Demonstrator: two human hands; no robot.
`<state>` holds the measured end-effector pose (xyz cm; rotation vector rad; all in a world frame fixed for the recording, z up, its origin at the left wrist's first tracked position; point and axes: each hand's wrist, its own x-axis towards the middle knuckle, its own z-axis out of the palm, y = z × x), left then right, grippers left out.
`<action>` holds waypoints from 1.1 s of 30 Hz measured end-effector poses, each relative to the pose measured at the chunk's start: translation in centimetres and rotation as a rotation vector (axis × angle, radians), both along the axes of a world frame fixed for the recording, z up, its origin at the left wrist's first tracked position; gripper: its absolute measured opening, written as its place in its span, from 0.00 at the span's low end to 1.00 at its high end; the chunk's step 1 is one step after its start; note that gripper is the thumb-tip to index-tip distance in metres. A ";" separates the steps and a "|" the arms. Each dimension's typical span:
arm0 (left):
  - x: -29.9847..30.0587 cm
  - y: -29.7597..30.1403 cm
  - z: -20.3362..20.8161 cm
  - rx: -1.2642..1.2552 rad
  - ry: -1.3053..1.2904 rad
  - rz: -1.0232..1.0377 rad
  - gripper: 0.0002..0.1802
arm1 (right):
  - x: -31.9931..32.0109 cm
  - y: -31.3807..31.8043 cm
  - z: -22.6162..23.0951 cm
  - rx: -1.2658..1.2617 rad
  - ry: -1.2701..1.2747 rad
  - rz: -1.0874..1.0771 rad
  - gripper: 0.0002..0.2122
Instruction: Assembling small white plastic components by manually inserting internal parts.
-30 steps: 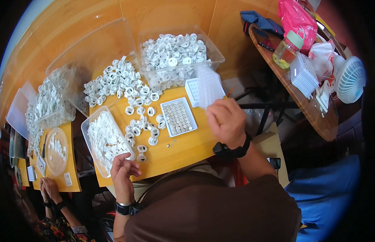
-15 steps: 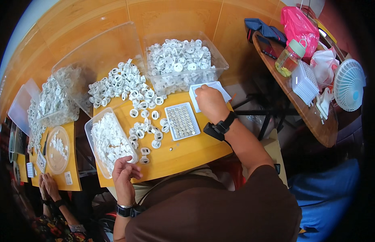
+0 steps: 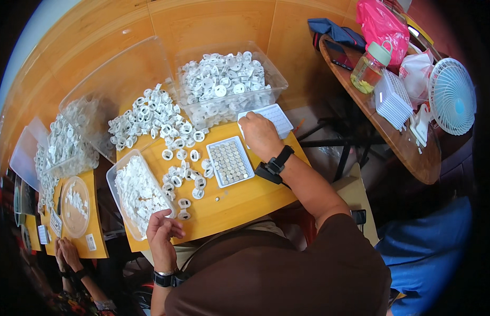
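Observation:
My right hand [image 3: 260, 137] is closed over the left side of a white plastic tray [image 3: 279, 122] with rows of shallow pockets, at the table's far right; its fingertips are partly hidden. Left of it lies another white tray [image 3: 216, 179] filled with rows of silver button cells [image 3: 230, 160]. My left hand [image 3: 163, 234], fingers loosely bent and apart, holds nothing visible beside the near corner of a clear tub [image 3: 112, 176] of small white plastic pieces [image 3: 139, 192]. Round white plastic parts [image 3: 144, 118] with dark slots lie heaped and scattered between. One small cell [image 3: 217, 199] sits loose near the front.
A clear bin [image 3: 282, 87] heaped with white parts stands at the back. At left, a co-worker's hands [image 3: 68, 255] rest by a round tray [image 3: 65, 210]. The brown side table [image 3: 382, 129] carries a bottle [image 3: 369, 68], stacked white trays [image 3: 393, 100] and a fan [image 3: 453, 97].
The view has shifted slightly. The tray under my right hand lies flatter, with its pockets now showing. My left hand stays in much the same pose.

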<state>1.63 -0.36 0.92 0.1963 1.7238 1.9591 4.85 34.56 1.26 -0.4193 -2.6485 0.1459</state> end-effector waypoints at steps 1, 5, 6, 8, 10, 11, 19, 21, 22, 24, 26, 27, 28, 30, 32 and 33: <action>0.0 0.0 -0.1 0.004 -0.001 -0.001 0.14 | 0.0 0.0 0.1 0.000 0.023 -0.002 0.04; 0.3 0.2 0.2 -0.010 0.021 0.001 0.14 | -0.4 0.3 -0.5 -0.008 0.056 0.000 0.03; 0.3 0.2 0.2 0.002 0.013 -0.004 0.14 | -0.4 0.3 -0.6 -0.009 0.057 -0.004 0.03; 0.3 0.1 0.1 0.012 0.005 -0.009 0.13 | -0.4 0.2 -0.7 -0.042 0.020 -0.012 0.03; 0.3 -0.2 0.1 0.005 0.003 0.000 0.13 | 0.2 -0.1 0.3 -0.097 0.115 0.016 0.03; 0.3 -0.4 0.1 0.003 0.000 0.006 0.13 | 0.8 -0.1 0.8 -0.150 0.211 0.045 0.03; 0.1 -0.4 -0.1 0.011 0.000 -0.016 0.15 | 4.3 1.6 0.8 -0.017 0.093 -0.023 0.06; 0.0 -0.4 0.1 0.018 -0.004 -0.050 0.14 | 4.3 0.9 0.7 -0.049 0.127 -0.009 0.08; 0.1 -0.4 0.1 0.018 -0.012 -0.030 0.14 | 4.2 0.1 1.0 -0.051 0.119 0.011 0.08; 0.0 -0.6 0.0 0.027 -0.009 -0.046 0.14 | 3.7 -2.2 2.2 -0.199 0.103 0.135 0.07; -0.1 -0.7 0.1 0.031 -0.024 -0.045 0.14 | 2.6 -4.0 1.9 -0.182 0.101 0.204 0.06; 0.0 -0.6 0.2 0.020 -0.015 -0.041 0.15 | 2.0 -5.1 2.3 -0.181 0.065 0.285 0.06; 0.1 -0.5 0.3 0.009 -0.005 -0.040 0.15 | 1.4 -6.1 2.5 -0.179 0.028 0.364 0.07; 0.2 -0.8 0.5 0.009 -0.007 -0.035 0.16 | -0.3 -7.2 2.0 -0.143 -0.012 0.409 0.06; 0.3 -1.1 0.7 0.021 0.000 -0.032 0.16 | -1.8 -7.6 1.1 -0.047 -0.057 0.398 0.06; 0.4 -1.4 0.7 0.024 0.000 -0.028 0.16 | -2.4 -7.6 0.6 -0.034 -0.088 0.403 0.06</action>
